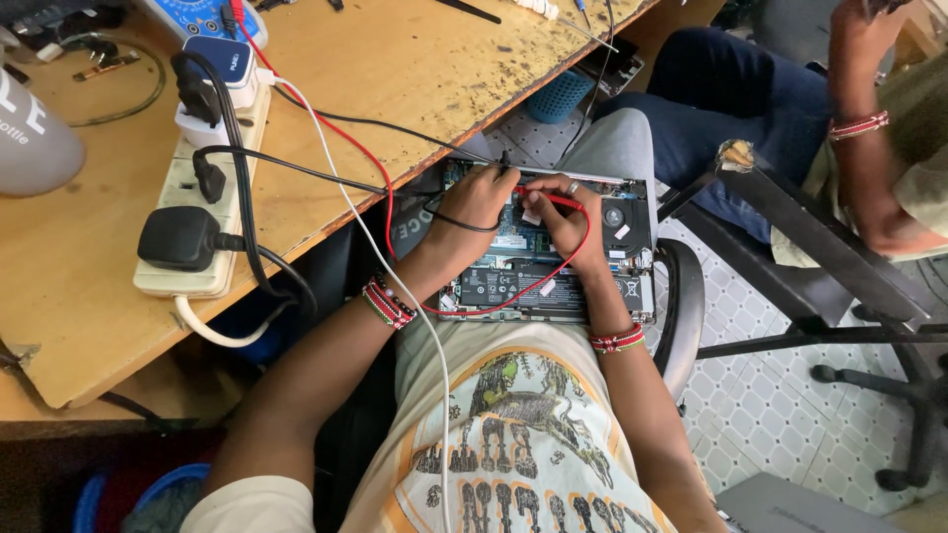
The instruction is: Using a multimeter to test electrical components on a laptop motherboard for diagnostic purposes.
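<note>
An opened laptop [553, 281] lies bottom-up on my lap, its circuit board, fan and black battery exposed. My left hand [474, 202] pinches a black meter probe [505, 163] against the board's far edge. My right hand [563, 219] holds a red meter probe [553, 200] pressed onto the board near the middle. The red lead [390, 197] and black lead [326, 118] run back across the wooden bench [395, 59] to a blue multimeter [197, 15] at the top edge. Both wrists wear red beaded bands.
A white power strip [202, 188] with black plugs and a white adapter lies on the bench at left. A grey bottle [35, 138] stands at far left. Another person sits at right in blue trousers [731, 99], by a black chair [820, 276].
</note>
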